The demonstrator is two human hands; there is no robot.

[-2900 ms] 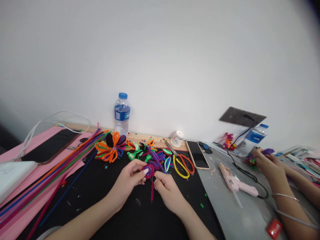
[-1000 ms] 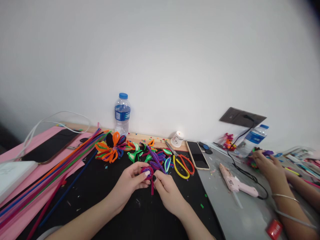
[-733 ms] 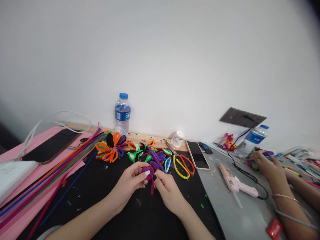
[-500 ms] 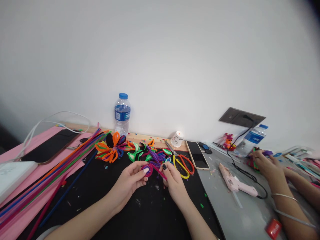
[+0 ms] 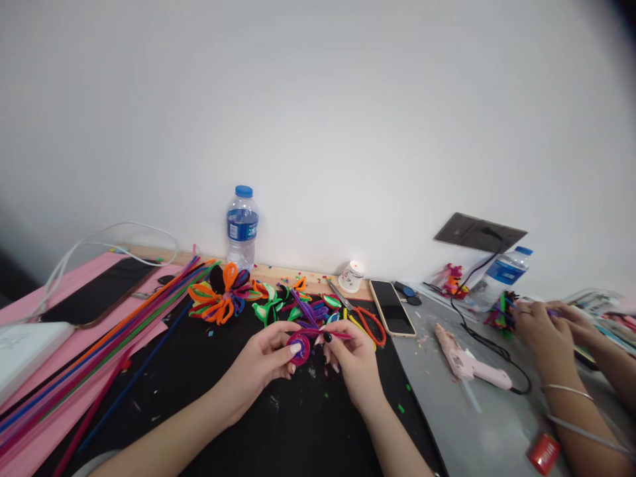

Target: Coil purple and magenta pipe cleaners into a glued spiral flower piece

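Note:
A magenta and purple pipe-cleaner coil (image 5: 300,350) is pinched between the thumb and fingers of my left hand (image 5: 271,354). My right hand (image 5: 352,351) grips the magenta strand that runs out from the coil's upper side. Both hands are close together above the black mat (image 5: 258,424). Just behind them lie purple and green pipe-cleaner loops (image 5: 313,306), partly hidden by my fingers. An orange pipe-cleaner flower (image 5: 228,291) rests farther left. Scissors with red and yellow handles (image 5: 372,324) lie right behind my right hand.
Long pipe cleaners (image 5: 114,338) lie across pink paper (image 5: 87,285) at left. A water bottle (image 5: 243,228), paper cup (image 5: 352,277) and phone (image 5: 392,309) stand or lie along the back. At right are a pink glue gun (image 5: 472,368) and another person's hands (image 5: 541,331).
My right hand has turned and risen slightly, lifting the strand from slanting down to nearly level. The coil now faces more toward me. The other person's hands have shifted right.

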